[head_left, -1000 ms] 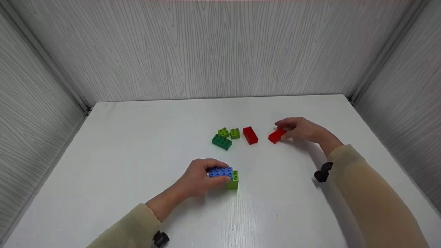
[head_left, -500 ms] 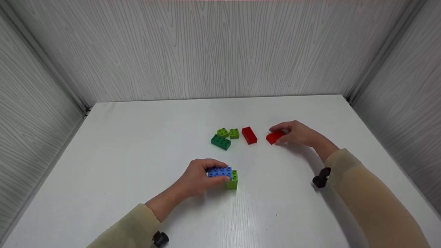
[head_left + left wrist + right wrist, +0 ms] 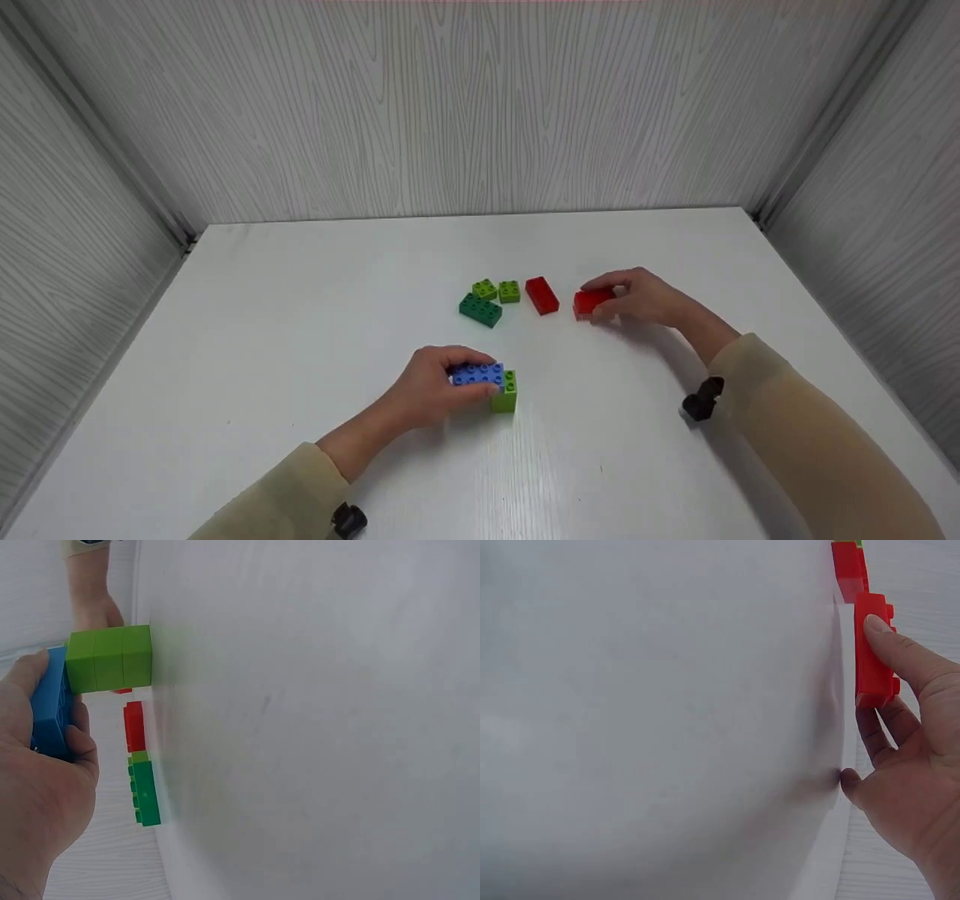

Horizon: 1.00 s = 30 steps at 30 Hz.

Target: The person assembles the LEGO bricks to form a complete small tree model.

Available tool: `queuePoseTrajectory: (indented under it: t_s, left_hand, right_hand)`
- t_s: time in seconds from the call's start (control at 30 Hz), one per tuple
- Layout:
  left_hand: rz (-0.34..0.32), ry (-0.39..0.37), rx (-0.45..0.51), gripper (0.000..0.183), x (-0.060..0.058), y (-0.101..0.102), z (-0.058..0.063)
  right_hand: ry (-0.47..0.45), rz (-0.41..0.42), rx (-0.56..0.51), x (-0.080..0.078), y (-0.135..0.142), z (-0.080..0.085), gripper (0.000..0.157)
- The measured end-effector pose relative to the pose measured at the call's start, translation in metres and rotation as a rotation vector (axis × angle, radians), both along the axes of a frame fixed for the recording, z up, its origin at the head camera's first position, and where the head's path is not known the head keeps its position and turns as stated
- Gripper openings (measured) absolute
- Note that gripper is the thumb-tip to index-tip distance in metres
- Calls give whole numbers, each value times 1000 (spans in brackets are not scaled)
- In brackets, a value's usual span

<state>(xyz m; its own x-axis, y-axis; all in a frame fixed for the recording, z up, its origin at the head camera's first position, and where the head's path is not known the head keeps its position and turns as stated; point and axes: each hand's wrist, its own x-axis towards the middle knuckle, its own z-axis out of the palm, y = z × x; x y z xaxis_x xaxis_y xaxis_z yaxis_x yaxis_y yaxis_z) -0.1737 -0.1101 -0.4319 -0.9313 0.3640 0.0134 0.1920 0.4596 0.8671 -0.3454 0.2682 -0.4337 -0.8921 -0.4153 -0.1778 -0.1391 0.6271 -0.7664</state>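
In the head view my left hand [image 3: 435,386] grips a blue toy building brick [image 3: 478,373] between thumb and fingers. The blue brick sits at the top of a stack of lime green bricks [image 3: 505,401]; the left wrist view shows the green stack [image 3: 109,658] as several layers standing on the table. My right hand [image 3: 637,298] pinches a red brick [image 3: 592,300] farther back and to the right. Its thumb lies along the brick's side in the right wrist view, where the red brick [image 3: 871,652] has its studs pointing right. Whether it touches the table I cannot tell.
Left of the held red brick lies another red brick [image 3: 542,295]. Beside that are two small lime green bricks, one to the right [image 3: 509,292] and one to the left [image 3: 484,289], and a dark green brick [image 3: 480,310]. A grained panel [image 3: 480,112] rises behind the white table [image 3: 300,300].
My right hand has drawn the red brick a little to the left and nearer, turning it from slanted to more nearly sideways. The left hand and its stack stay in place.
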Motion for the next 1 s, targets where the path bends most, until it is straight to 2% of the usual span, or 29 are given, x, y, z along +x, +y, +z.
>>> queuePoseTrajectory:
  t_s: [0.1,0.4,0.7,0.83,1.0]
  left_hand:
    - [4,-7,-8,36,0,0,0]
    - [-3,-5,-1,34,0,-1,1]
    - [-3,-2,-5,34,-1,-1,3]
    - [-8,7,-13,33,-1,0,3]
    - [-3,-2,-20,34,0,1,3]
  right_hand:
    - [22,12,-10,7,-5,4,40]
    - [123,135,-74,30,-22,21,39]
    - [254,230,-104,64,-45,40,36]
    - [300,276,-121,79,-56,42,36]
    - [305,296,-137,96,-68,42,37]
